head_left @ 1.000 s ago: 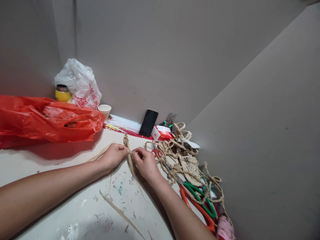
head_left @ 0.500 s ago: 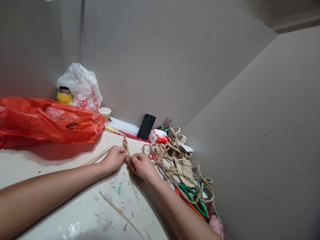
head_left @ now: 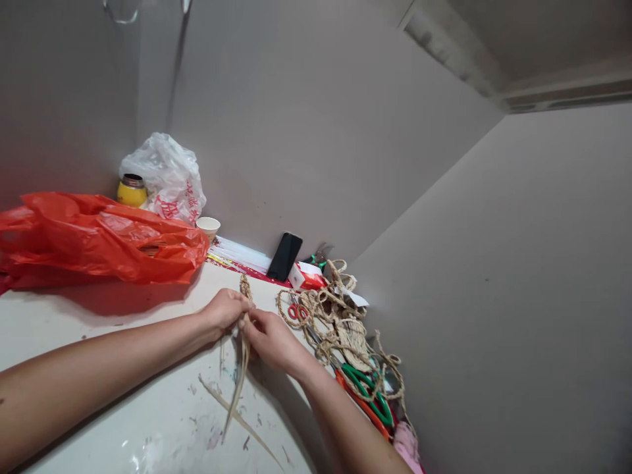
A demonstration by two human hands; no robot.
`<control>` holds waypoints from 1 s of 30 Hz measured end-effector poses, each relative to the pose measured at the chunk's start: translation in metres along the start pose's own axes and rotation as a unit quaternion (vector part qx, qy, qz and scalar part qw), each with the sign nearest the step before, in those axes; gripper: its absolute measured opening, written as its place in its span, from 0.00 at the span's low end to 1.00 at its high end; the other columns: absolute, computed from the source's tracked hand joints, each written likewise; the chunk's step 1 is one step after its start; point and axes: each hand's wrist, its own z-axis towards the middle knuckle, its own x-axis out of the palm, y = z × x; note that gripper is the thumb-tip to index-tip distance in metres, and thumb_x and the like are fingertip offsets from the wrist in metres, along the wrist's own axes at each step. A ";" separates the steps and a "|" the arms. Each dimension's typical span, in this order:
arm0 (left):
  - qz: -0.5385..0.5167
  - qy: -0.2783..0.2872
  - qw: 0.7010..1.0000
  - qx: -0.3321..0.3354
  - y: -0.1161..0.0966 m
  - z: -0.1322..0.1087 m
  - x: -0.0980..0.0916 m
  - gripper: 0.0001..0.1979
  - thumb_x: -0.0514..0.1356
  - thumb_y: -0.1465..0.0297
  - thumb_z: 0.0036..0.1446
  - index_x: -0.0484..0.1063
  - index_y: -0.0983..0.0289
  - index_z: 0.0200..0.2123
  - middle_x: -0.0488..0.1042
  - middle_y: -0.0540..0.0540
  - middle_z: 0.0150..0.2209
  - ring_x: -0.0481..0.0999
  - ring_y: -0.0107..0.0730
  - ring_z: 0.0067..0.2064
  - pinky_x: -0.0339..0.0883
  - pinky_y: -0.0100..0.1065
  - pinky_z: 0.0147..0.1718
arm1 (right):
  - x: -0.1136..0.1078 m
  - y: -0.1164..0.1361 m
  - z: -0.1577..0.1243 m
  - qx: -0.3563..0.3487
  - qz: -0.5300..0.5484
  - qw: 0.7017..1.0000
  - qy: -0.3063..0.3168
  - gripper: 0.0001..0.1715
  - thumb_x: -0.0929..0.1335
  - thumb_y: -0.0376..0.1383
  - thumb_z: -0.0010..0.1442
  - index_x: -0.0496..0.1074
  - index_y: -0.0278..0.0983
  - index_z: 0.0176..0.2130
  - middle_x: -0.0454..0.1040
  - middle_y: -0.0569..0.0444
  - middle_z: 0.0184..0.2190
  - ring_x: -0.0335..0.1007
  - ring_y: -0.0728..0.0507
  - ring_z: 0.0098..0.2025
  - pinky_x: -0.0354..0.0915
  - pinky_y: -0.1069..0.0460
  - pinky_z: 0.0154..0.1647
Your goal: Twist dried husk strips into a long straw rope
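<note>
A short braid of straw-coloured fibre (head_left: 245,286) sticks up beyond my fingers over the white table. My left hand (head_left: 228,309) pinches it from the left, fingers closed. Right beside it, my right hand (head_left: 269,336) is closed on the braid's lower end, fingertips almost touching those of the left. Loose fibre strands (head_left: 239,385) hang from between the hands toward me. Under them a separate flat strip of fibre (head_left: 251,431) lies on the table. My fingers hide the spot where the strands meet.
A red plastic bag (head_left: 103,243), yellow jar (head_left: 131,191) and paper cup (head_left: 208,228) stand at the left. Behind lies a black phone (head_left: 285,257). On the right are coiled braided cord (head_left: 353,339), red-handled scissors (head_left: 297,312) and green-handled scissors (head_left: 370,388).
The loose strands have swung left and now hang down together toward me. The pale strip that showed behind my left wrist is no longer seen there. The view has shifted slightly.
</note>
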 end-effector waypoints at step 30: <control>0.059 0.099 0.987 0.109 -0.008 0.012 -0.018 0.07 0.61 0.70 0.42 0.65 0.65 0.26 0.72 0.49 0.20 0.69 0.24 0.23 0.57 0.24 0.25 | -0.007 -0.031 0.035 0.205 0.475 0.825 0.228 0.16 0.68 0.43 0.52 0.62 0.35 0.24 0.46 0.69 0.13 0.31 0.57 0.14 0.31 0.60 0.12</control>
